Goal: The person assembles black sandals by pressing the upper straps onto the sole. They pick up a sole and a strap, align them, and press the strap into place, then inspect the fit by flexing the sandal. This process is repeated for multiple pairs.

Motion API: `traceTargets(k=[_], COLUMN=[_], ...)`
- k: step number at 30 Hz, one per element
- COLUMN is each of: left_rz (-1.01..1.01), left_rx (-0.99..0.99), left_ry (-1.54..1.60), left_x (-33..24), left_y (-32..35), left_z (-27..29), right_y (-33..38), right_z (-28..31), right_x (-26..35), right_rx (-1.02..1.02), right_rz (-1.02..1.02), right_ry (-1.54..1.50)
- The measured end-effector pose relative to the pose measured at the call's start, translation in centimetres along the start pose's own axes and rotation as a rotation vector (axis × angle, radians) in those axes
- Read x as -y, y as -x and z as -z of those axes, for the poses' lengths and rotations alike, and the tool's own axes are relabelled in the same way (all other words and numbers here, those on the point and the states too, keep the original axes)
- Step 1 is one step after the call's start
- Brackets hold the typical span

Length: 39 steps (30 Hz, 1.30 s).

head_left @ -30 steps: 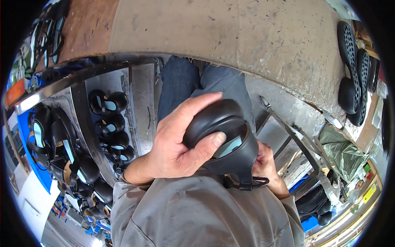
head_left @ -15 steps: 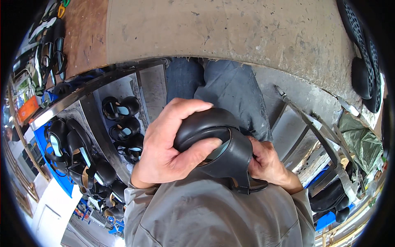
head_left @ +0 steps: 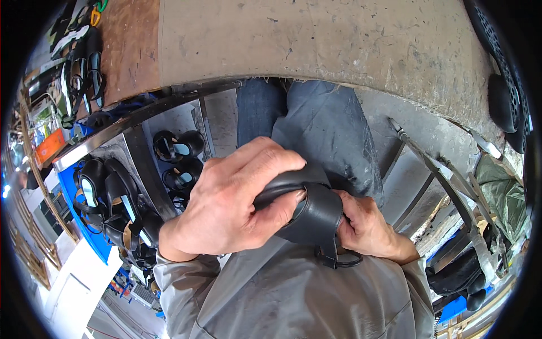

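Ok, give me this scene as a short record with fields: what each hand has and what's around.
left hand: left hand wraps over the top of a black sandal
right hand: right hand grips the same sandal from the other side
strap: black buckle strap hangs below
left side: more black sandals stacked on a blue bin
ahead: worn workbench

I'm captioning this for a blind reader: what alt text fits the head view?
Seen from above, a person's left hand and right hand clasp a black sandal with a buckled strap over their lap. More black sandals hang on a rack at the left, below a worn workbench.
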<state>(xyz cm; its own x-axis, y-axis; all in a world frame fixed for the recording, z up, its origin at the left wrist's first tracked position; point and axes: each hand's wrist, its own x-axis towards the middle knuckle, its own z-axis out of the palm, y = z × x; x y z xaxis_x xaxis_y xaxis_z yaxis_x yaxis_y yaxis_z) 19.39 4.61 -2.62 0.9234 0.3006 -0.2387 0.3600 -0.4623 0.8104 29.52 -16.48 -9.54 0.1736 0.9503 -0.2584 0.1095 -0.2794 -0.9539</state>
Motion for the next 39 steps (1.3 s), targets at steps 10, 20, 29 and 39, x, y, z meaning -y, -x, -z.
traceTargets(k=[10, 20, 29, 39], left_rz=[0.062, -0.172, -0.174, -0.344], left_rx=[-0.035, -0.388, -0.473, -0.311], left_ry=[0.819, 0.319, 0.149, 0.147], left_x=[0.5, 2.4, 3.3, -1.1], left_y=[0.6, 2.9, 3.7, 6.1], left_z=[-1.5, -6.3, -7.1, -2.1], right_y=[1.4, 2.3, 2.0, 3.6], right_z=[0.2, 0.8, -0.1, -3.4], right_x=[-2.5, -5.9, -4.6, -0.4], right_rx=[-0.174, -0.09, -0.167, -0.225], right_rz=[0.015, -0.036, -0.013, 0.263], right_ry=[-0.268, -0.787, -0.588, 0.028])
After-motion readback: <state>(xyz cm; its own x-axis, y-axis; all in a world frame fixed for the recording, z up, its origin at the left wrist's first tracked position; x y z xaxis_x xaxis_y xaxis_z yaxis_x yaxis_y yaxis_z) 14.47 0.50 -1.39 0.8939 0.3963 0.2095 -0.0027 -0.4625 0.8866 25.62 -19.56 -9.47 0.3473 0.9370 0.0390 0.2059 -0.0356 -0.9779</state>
